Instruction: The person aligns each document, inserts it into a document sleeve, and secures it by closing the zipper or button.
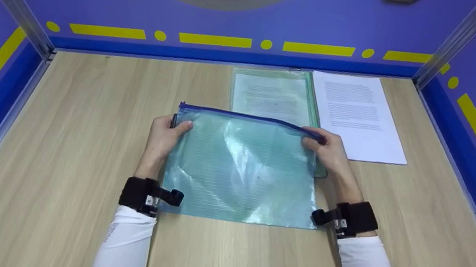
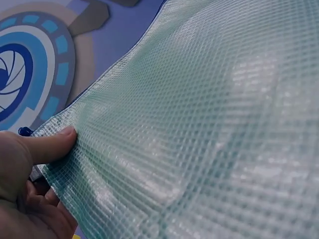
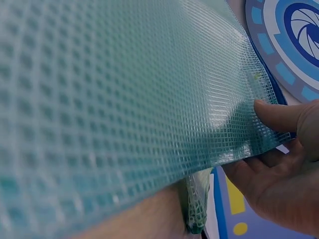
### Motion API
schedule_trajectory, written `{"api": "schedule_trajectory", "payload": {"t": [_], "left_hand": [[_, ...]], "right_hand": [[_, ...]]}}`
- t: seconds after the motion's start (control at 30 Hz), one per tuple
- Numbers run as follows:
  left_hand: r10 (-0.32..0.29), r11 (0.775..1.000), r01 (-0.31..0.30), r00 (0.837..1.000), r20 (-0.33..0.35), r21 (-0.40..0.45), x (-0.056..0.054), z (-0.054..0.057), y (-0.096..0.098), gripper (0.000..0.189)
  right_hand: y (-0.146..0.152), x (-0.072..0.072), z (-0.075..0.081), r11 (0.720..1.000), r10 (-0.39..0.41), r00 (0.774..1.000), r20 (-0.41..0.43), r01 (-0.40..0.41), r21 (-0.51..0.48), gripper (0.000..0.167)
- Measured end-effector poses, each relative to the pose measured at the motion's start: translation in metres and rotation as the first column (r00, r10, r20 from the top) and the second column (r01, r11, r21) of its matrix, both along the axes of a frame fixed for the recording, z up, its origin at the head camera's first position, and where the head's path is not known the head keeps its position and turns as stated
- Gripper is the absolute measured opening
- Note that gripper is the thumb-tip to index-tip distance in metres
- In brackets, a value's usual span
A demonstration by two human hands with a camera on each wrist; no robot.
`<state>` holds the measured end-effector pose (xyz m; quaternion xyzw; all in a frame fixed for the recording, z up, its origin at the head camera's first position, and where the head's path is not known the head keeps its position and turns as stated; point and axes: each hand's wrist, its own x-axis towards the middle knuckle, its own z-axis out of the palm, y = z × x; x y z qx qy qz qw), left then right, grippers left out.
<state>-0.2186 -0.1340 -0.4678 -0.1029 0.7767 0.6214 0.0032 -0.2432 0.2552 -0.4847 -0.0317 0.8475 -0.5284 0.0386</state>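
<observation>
A translucent blue-green mesh zipper pouch (image 1: 240, 173) with a dark blue zipper along its far edge spans the space between both hands. My left hand (image 1: 164, 137) pinches its upper left side, thumb on top and the other fingers beneath. At the upper right corner, close to the zipper, my right hand (image 1: 330, 152) grips it the same way. In the left wrist view the thumb of the left hand (image 2: 35, 159) presses on the mesh (image 2: 164, 124). The right wrist view has the right hand (image 3: 284, 164) holding the corner, with fingers under the edge.
Behind the pouch lies a green-edged pouch (image 1: 275, 91) with a printed sheet in it, partly covered. A stack of printed white paper (image 1: 363, 119) sits to its right. Blue panels (image 1: 219, 17) with yellow marks wall in the wooden table (image 1: 87, 126).
</observation>
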Motion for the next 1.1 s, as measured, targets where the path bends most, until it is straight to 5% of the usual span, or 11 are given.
{"api": "schedule_trajectory", "payload": {"t": [0.2, 0.37, 0.47, 0.6, 0.83, 1.1], "left_hand": [[0.057, 0.977, -0.104, 0.97, -0.238, -0.187, 0.002, 0.014, 0.004, 0.029], [0.056, 0.942, -0.18, 0.915, -0.399, -0.283, 0.004, 0.019, 0.013, 0.012], [0.036, 0.926, -0.205, 0.883, -0.467, -0.316, 0.006, 0.021, 0.02, 0.016], [-0.009, 0.909, -0.214, 0.848, -0.531, -0.358, 0.01, 0.023, 0.028, 0.019], [-0.112, 0.845, -0.253, 0.778, -0.619, -0.471, 0.017, 0.018, 0.038, 0.024], [-0.237, 0.792, -0.22, 0.75, -0.618, -0.57, 0.021, 0.008, 0.045, 0.034]], "right_hand": [[-0.001, 0.001, 0.001, 0.999, -0.022, 0.999, 0.024, 0.022, -0.036, 0.052], [-0.005, 0.004, 0.003, 0.999, -0.02, 0.999, 0.033, 0.021, -0.04, 0.049], [-0.012, 0.006, 0.004, 0.999, 0.011, 1.0, 0.021, -0.01, -0.035, 0.047], [-0.025, 0.011, 0.008, 0.998, 0.068, 0.997, -0.021, -0.069, -0.015, 0.046], [-0.054, 0.023, 0.017, 0.985, 0.174, 0.978, -0.115, -0.175, 0.008, 0.047], [-0.088, 0.035, 0.027, 0.965, 0.257, 0.963, -0.079, -0.26, -0.029, 0.043]]}}
